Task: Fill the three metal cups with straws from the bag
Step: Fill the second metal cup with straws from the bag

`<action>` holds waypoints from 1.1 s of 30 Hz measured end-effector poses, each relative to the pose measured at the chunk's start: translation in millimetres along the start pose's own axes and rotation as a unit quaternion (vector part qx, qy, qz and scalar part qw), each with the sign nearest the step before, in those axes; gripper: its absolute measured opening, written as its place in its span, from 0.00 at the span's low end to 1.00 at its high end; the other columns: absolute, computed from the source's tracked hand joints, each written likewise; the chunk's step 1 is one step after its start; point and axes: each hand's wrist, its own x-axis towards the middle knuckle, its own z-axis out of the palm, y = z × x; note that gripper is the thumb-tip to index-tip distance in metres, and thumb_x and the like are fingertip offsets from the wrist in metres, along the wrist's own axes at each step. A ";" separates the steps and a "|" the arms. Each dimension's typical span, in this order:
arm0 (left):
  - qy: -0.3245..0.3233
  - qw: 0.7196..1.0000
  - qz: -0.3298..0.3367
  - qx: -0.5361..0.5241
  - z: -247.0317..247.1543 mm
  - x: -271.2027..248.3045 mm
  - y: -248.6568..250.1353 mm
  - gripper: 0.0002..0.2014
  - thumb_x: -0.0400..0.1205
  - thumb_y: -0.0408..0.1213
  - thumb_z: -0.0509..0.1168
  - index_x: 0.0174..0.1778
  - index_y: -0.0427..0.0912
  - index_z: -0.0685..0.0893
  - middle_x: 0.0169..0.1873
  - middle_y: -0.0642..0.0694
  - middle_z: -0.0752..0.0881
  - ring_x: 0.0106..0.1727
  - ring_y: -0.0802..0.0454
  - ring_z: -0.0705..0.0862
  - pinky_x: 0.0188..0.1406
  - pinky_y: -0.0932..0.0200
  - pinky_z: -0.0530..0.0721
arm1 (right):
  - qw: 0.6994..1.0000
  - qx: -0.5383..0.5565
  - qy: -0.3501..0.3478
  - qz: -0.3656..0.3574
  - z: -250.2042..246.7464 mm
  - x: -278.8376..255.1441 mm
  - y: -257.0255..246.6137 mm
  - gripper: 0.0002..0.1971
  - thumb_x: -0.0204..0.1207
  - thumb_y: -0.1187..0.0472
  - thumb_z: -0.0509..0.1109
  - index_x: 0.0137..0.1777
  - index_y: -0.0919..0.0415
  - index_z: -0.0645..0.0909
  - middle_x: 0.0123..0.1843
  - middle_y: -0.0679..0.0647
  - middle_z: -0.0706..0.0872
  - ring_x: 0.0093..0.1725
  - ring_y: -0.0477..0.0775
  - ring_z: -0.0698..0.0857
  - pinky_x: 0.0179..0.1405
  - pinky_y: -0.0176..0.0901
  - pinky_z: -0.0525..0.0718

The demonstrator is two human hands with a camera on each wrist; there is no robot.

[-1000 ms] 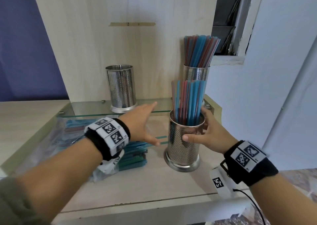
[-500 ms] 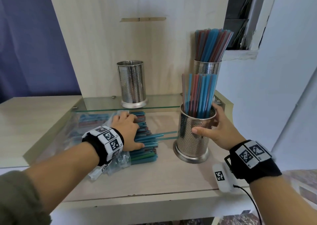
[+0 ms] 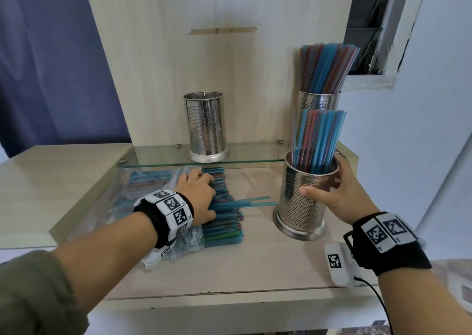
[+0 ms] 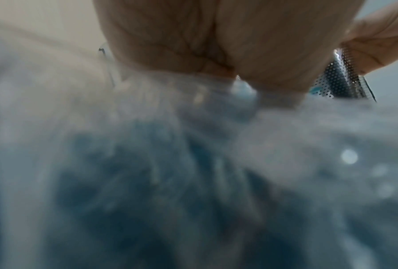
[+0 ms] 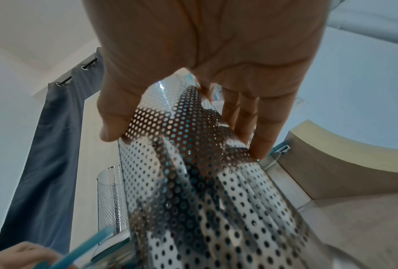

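Straws (image 3: 224, 207): lie half out of the bag (image 3: 184, 242), near edge.
Left hand (image 3: 198, 196): fingers curled onto the pile; pinch a modest bunch, ends even.
Right hand (image 3: 337, 194): wraps the front cup (image 3: 304, 196); keep it upright.
Far cup (image 3: 206, 127): empty on the shelf (image 3: 255, 153).

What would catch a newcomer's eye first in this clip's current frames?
Probably the fans of blue and red straws standing in two perforated metal cups: the rear cup on the glass shelf, and the front cup on the wooden counter, gripped by the right hand. Next, the left hand resting on the straw pile spilling from its plastic bag, and the empty cup on the shelf.
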 end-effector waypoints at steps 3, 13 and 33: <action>0.032 0.999 0.008 -0.032 -4.7 -1.1 -3.4 0.23 0.80 0.56 0.62 0.67 0.48 0.81 0.79 0.51 0.64 0.79 0.44 0.56 0.77 0.42 0.56 | 1.000 -0.012 0.003 0.000 0.6 -0.7 -3.4 0.54 0.52 0.51 0.83 0.80 0.49 0.62 0.60 0.32 0.77 0.53 0.31 0.80 0.45 0.23 0.74; 0.108 0.979 0.090 -0.150 -32.4 11.3 13.4 0.12 0.85 0.48 0.59 0.48 0.44 0.67 0.37 0.49 0.76 0.41 0.42 0.78 0.42 0.54 0.68 | 1.000 -0.021 0.005 0.004 1.0 -1.8 -4.8 0.55 0.52 0.51 0.83 0.81 0.50 0.60 0.59 0.30 0.75 0.53 0.32 0.78 0.47 0.24 0.72; 0.463 0.632 0.150 -0.603 -145.6 -31.0 -6.1 0.05 0.85 0.41 0.63 0.47 0.44 0.75 0.27 0.54 0.79 0.26 0.58 0.80 0.34 0.60 0.83 | 0.953 -0.196 0.127 -0.194 7.2 -32.4 -85.4 0.49 0.65 0.33 0.74 0.82 0.48 0.56 0.72 0.37 0.64 0.75 0.40 0.63 0.78 0.51 0.63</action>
